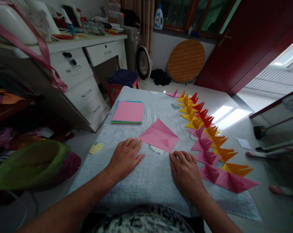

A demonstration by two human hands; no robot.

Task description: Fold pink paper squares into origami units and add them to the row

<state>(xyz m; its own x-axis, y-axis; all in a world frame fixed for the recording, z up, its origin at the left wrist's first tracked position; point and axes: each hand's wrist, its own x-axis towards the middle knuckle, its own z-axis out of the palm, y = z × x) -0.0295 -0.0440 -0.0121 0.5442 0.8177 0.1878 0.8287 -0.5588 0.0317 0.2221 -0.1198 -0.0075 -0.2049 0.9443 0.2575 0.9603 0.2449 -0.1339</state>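
A pink sheet of origami paper (159, 135) lies on the cloth-covered table, turned like a diamond, with crease lines across it. My left hand (126, 155) rests flat by its left corner, fingertips touching the edge and thumb apart. Near the corner closest to me is my right hand (185, 170), palm down with fingers stretched out on the cloth. Neither hand grips anything. A square stack of coloured paper (127, 112), pink on top, sits beyond my left hand. Folded paper cranes in yellow (194, 123), red (202, 114) and pink (208, 157) stand in rows to the right.
A pale blue cloth (146, 184) covers the table. At the left are a white desk with drawers (83, 94) and a green-rimmed basket (64, 152). Beyond the table stand a stool (123, 77), a washing machine with its door ajar (143, 63) and a round wooden tabletop (186, 61).
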